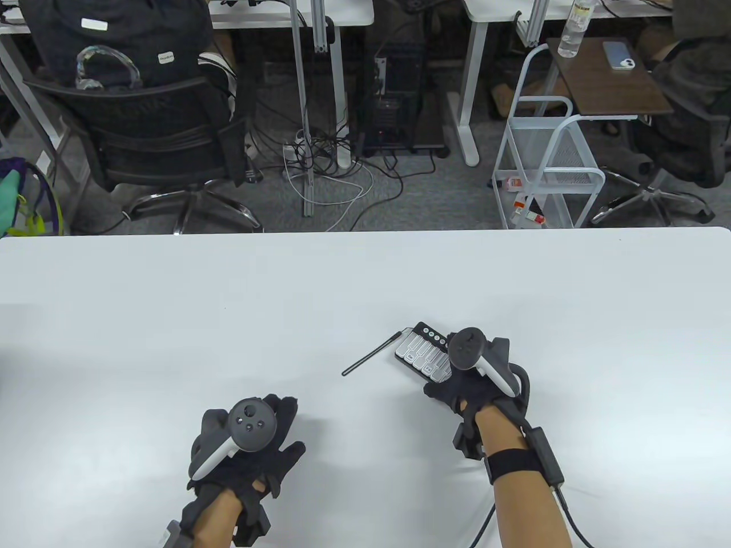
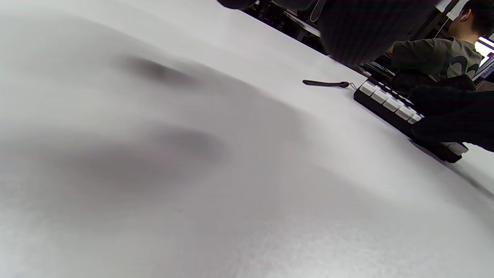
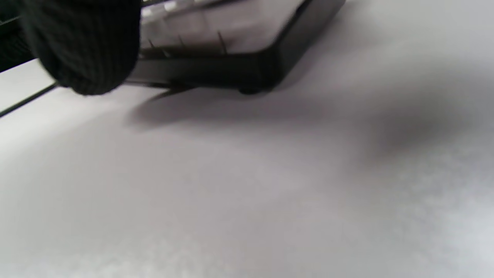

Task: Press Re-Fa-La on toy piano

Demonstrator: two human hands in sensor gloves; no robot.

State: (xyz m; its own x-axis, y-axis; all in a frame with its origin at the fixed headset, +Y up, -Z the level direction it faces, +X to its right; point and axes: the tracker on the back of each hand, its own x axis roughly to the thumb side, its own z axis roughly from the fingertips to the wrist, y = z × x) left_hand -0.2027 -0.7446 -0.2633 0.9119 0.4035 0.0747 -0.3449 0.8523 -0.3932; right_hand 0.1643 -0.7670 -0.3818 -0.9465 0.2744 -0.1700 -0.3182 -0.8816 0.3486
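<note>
The toy piano [image 1: 418, 353] is a small black slab with white keys, lying at an angle on the white table [image 1: 365, 274]. My right hand [image 1: 457, 381] lies over its right end and hides those keys. In the left wrist view the right hand [image 2: 451, 116] rests on the piano's [image 2: 388, 104] keys; which key it touches is hidden. In the right wrist view one gloved finger [image 3: 85, 46] hangs beside the piano's [image 3: 231, 65] near corner. My left hand [image 1: 268, 425] rests on the table well left of the piano, fingers spread, holding nothing.
A thin black strap [image 1: 370, 357] runs from the piano's left corner across the table; it also shows in the left wrist view [image 2: 326, 83]. Beyond the table's far edge stand an office chair [image 1: 154, 142] and a white cart [image 1: 542, 171].
</note>
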